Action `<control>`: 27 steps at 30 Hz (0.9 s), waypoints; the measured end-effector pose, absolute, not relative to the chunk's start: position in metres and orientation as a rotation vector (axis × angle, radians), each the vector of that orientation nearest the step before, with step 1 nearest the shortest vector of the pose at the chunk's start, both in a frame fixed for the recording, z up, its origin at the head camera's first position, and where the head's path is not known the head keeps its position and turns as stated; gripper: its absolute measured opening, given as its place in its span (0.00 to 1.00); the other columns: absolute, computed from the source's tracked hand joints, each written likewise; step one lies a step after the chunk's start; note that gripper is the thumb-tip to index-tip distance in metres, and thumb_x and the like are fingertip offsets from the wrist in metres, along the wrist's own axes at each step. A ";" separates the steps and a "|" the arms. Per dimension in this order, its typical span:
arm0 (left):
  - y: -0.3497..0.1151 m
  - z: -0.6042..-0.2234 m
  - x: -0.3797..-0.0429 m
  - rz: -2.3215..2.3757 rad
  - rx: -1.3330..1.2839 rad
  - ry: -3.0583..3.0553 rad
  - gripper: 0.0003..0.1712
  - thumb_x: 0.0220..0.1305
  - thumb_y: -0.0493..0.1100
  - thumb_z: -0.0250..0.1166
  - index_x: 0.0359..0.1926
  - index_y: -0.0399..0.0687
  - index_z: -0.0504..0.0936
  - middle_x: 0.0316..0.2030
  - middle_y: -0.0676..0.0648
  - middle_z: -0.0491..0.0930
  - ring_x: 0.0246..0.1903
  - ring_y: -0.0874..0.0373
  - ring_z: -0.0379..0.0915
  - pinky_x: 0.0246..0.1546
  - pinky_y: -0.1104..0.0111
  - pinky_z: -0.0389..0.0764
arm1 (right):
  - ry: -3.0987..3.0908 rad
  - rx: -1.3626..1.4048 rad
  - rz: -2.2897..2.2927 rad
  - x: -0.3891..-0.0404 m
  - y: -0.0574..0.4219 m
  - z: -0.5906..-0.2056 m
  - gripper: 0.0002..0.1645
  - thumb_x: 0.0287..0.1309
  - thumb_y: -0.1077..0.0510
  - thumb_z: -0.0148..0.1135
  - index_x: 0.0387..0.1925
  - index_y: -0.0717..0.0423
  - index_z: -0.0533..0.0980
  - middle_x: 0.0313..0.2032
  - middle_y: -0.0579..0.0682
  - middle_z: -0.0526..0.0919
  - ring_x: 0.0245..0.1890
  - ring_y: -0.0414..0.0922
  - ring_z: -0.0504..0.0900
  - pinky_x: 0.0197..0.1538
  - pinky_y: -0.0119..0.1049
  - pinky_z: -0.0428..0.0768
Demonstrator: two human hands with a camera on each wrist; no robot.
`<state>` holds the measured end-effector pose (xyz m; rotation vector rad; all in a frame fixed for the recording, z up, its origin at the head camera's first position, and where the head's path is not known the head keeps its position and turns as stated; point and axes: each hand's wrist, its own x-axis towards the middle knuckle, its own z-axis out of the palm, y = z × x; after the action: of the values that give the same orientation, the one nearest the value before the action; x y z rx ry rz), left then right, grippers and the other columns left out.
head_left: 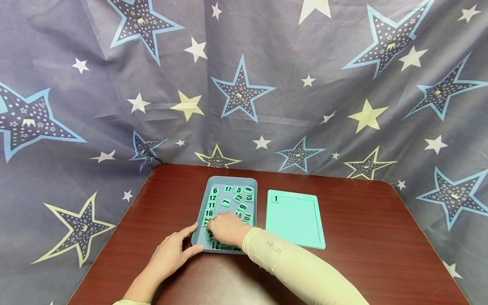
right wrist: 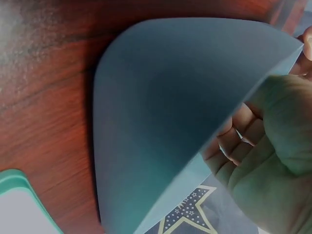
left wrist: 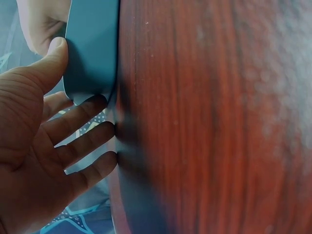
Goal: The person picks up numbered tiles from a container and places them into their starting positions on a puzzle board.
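Distinctly mint-green, black-numbered tiles [head_left: 226,203]

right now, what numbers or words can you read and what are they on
"1": tile on the board
"lets", rest blurred: right sleeve
Tiles in the tray:
"6"
"17"
"5"
"8"
"12"
"13"
"15"
"11"
"7"
"16"
"14"
"10"
"21"
"6" or "9", turned
Remaining tiles: partly covered or too blurred to read
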<state>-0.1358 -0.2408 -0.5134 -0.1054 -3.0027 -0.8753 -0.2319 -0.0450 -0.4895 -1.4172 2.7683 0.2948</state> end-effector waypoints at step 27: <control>-0.238 -0.511 -0.136 -0.885 -0.069 -3.041 0.44 0.65 0.65 0.74 0.77 0.56 0.75 0.66 0.36 0.83 0.62 0.37 0.81 0.59 0.39 0.80 | 2.967 -1.322 -0.492 -0.259 0.033 -0.468 0.22 0.65 0.48 0.69 0.57 0.52 0.85 0.55 0.48 0.90 0.58 0.48 0.87 0.61 0.46 0.86</control>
<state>-0.1356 -0.2382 -0.5106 -0.0690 -3.0414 -0.8849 -0.2592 0.0327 -0.4682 -1.3217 2.9667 -0.4920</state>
